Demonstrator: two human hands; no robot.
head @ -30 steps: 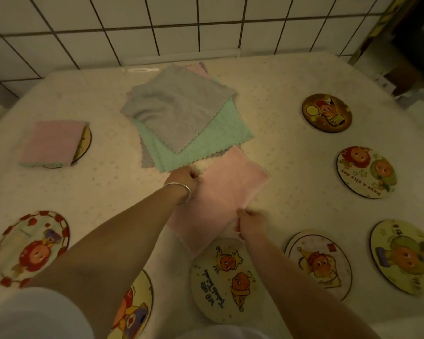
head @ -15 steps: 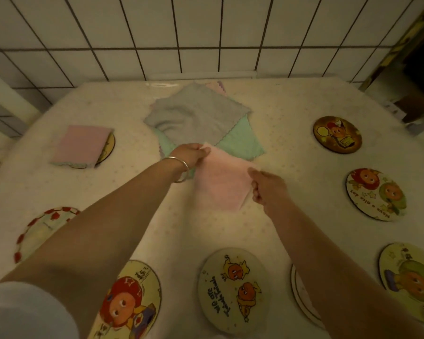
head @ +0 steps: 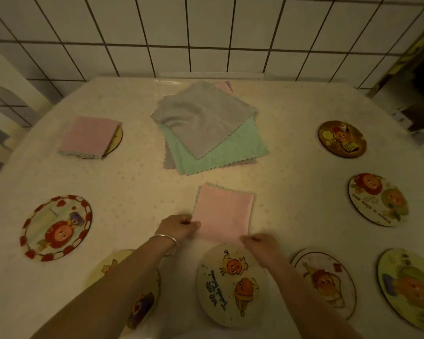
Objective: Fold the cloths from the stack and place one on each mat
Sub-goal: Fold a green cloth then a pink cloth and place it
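A folded pink cloth (head: pixel 222 212) lies flat on the table, between the cloth stack (head: pixel 207 127) and a round cartoon mat (head: pixel 231 282). My left hand (head: pixel 179 227) pinches its near left corner. My right hand (head: pixel 261 245) pinches its near right corner, at the mat's far rim. The stack has a grey cloth on top, green and pink ones under it. Another folded pink cloth (head: pixel 88 137) covers a mat (head: pixel 115 140) at the far left.
Bare round mats ring the table: one at the left (head: pixel 56 227), one under my left forearm (head: pixel 142 304), several on the right (head: pixel 342 138) (head: pixel 378 199) (head: pixel 324 282) (head: pixel 409 287). A tiled wall (head: pixel 206 33) rises behind the table. A white chair (head: pixel 5 94) stands at the far left.
The open pink cloth was lifted toward the stack and folded over. Both hands then drew back toward me, and the cloth now lies smaller and flat near the front mat.
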